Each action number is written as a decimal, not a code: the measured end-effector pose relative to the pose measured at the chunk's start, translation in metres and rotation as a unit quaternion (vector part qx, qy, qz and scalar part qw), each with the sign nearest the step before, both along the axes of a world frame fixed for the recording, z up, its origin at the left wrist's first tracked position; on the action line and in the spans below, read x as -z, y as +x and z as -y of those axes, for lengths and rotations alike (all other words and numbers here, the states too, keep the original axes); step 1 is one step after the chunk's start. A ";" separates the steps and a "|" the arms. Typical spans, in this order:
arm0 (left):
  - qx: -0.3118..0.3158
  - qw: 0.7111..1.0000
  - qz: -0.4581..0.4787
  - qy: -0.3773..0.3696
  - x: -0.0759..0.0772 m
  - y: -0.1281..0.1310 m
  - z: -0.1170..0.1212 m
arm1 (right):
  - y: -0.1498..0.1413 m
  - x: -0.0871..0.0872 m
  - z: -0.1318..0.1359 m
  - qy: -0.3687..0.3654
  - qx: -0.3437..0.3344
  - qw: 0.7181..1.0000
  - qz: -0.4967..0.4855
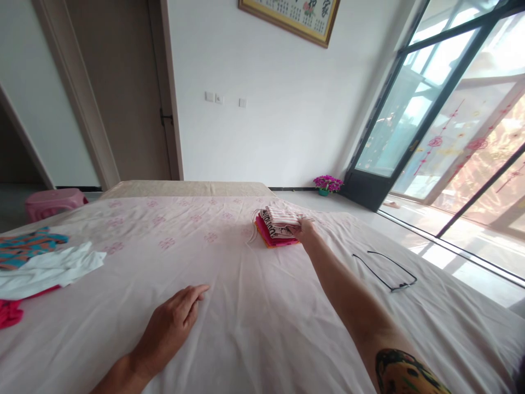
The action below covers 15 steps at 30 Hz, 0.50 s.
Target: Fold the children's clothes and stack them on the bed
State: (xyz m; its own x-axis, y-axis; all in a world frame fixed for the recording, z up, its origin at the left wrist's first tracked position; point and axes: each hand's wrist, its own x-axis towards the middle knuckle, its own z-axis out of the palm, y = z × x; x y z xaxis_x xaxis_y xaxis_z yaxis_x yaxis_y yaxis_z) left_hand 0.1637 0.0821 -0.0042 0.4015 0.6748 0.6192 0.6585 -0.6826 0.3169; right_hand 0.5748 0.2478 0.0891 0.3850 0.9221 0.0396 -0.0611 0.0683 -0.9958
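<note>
Well to the left of the folded stack (275, 235), you have a white garment (57, 266), a teal-and-orange garment (30, 244) and a red garment (10, 313) lying loose and rumpled. Nearer you than the stack, and left of it, your left hand (176, 313) is low over the bedsheet (229, 334), fingers together, extended, holding nothing. The stack itself sits on the sheet, a striped piece (282, 216) uppermost; a pale cord (251, 236) trails from its left side. At its right edge, your right hand (304, 227) touches the striped piece; whether the fingers pinch it cannot be told. Right of the stack and nearer you lie the glasses (391, 282), well apart. Advised: press lightly, align the edges with those beneath, tuck in the cord, and bring your left hand to steady the opposite side.
</note>
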 end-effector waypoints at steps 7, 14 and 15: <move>-0.008 1.000 -0.011 -0.013 -0.001 0.001 -0.001 | 0.005 0.010 -0.006 -0.042 0.057 0.996 -0.053; -0.001 1.000 -0.016 -0.021 0.000 0.000 -0.001 | 0.002 0.015 0.000 -0.069 0.061 0.995 -0.034; -0.001 1.000 -0.016 -0.022 0.000 0.000 -0.001 | 0.003 0.015 0.001 -0.072 0.056 0.996 -0.023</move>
